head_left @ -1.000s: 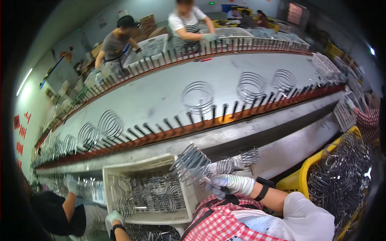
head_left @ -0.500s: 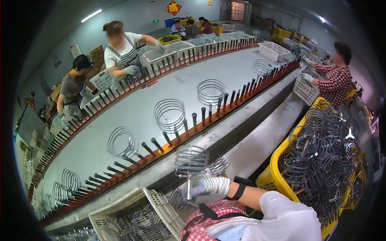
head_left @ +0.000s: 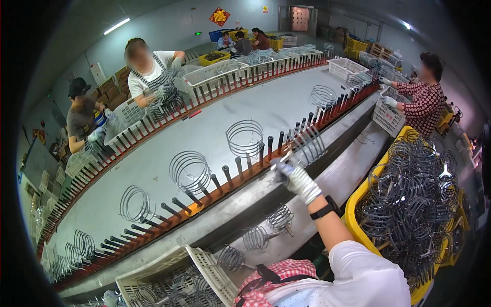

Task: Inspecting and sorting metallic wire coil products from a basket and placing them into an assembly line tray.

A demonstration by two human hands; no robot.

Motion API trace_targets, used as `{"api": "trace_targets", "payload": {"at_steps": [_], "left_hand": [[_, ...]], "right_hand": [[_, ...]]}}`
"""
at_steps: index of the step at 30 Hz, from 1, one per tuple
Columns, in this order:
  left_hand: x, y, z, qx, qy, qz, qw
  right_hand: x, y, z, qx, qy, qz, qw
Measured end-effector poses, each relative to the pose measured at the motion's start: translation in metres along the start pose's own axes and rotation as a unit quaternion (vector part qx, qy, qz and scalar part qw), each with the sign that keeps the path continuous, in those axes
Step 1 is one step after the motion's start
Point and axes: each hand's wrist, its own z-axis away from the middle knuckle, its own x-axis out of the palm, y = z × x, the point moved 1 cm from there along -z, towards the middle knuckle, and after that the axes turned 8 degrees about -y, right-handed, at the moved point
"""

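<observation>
My right hand [head_left: 299, 180], in a white knit glove with grey fingers, reaches out over the metal ledge. Its fingers are closed on the stem end of a wire coil [head_left: 310, 145], just beside the row of black-topped posts [head_left: 239, 168]. Other wire coils [head_left: 189, 171] stand at posts farther left. Below my arm, loose wire coils [head_left: 255, 238] with metal stems lie on the lower ledge. My left hand does not show. A pale glove-like shape [head_left: 110, 298] is at the bottom edge; whose it is, I cannot tell.
A white crate [head_left: 204, 261] of wire pieces stands at the bottom; a yellow bin [head_left: 352, 217] heaped with dark coils is at my right. The posts ring a long grey table [head_left: 230, 107]. Co-workers [head_left: 153, 71] stand across it, and another person [head_left: 427, 97] at the far right.
My right hand has moved up and away with a wire coil, from the lower ledge to the posts. The posts and their coils have shifted left and toward me.
</observation>
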Motion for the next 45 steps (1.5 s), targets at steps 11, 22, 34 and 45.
{"api": "trace_targets", "payload": {"at_steps": [11,22,34,45], "left_hand": [[0.088,0.147,0.077,0.05,0.049,0.253,0.965],[0.173,0.232,0.121,0.045,0.078,0.197,0.976],[0.224,0.317,0.145,0.069,0.062,0.195,0.976],[0.278,0.372,0.149,0.067,0.074,0.248,0.963]], "right_hand": [[-0.168,-0.045,-0.14,-0.131,0.222,0.384,0.887],[-0.226,-0.048,-0.198,-0.069,0.129,0.529,0.836],[-0.226,-0.057,-0.193,-0.046,0.075,0.649,0.756],[-0.231,-0.058,-0.21,-0.02,-0.023,0.471,0.881]]}}
